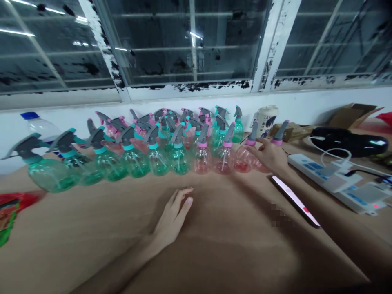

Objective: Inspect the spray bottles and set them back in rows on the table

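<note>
My left hand (173, 218) hovers or rests over the bare brown table, its fingers stretched out and holding nothing. Over at the right end of a row of spray bottles, my right hand (272, 157) has its thumb and fingers about the pink collar of a clear pinkish spray bottle (243, 161). Behind that hand stands another pink-collared spray bottle (281, 132), its body partly hidden. Pink spray bottles (202, 157) and green spray bottles (134, 161) with grey trigger heads stand side by side to the left.
More spray bottles crowd behind the front row. A lit phone-like slab (295, 201) lies under my right forearm, beside a white power strip (333, 179) with cables. A paper cup (268, 120), black object (349, 141) and cardboard box (352, 114) stand behind; a red packet (15, 208) lies left.
</note>
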The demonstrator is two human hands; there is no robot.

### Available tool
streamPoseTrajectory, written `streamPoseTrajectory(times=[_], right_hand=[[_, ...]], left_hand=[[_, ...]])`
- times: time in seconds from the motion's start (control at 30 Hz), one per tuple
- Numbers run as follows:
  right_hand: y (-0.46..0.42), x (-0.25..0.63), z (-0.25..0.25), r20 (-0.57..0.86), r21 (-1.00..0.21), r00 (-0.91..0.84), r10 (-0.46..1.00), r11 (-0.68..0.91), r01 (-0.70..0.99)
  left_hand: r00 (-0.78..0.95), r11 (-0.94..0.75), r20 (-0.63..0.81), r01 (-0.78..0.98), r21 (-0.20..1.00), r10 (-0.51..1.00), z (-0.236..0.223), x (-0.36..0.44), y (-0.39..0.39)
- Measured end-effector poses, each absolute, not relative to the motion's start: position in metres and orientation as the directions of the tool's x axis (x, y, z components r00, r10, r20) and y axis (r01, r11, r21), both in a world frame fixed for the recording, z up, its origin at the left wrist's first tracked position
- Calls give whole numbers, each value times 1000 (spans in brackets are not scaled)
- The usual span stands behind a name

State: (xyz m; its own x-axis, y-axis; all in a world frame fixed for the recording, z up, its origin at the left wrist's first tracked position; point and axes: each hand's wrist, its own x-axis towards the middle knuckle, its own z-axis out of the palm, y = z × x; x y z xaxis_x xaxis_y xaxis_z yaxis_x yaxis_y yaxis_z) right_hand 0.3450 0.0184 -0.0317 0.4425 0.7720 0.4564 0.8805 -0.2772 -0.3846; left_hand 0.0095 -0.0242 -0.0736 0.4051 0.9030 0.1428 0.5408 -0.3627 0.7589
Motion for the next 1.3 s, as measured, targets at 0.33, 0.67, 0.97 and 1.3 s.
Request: streamPoseTrajectory(times=[0.33,0.67,0.97,1.3], right_hand=[[5,349,-35,452,-342,416,789,-277,898],[-62,299,-46,546,-491,171,820,147,859],[-80,209,-48,575,-463,-117,810,440,769],[-66,172,-59,611,-472,-302,732,642,604]], left_hand=[[397,-375,174,510,774,901,-79,8,-21],[461,-415,161,528,741,873,-68,8,-27],[564,-495,239,359,791,791,-19,20,-39],[570,-520,353,158,839,742,-3,22,-37]])
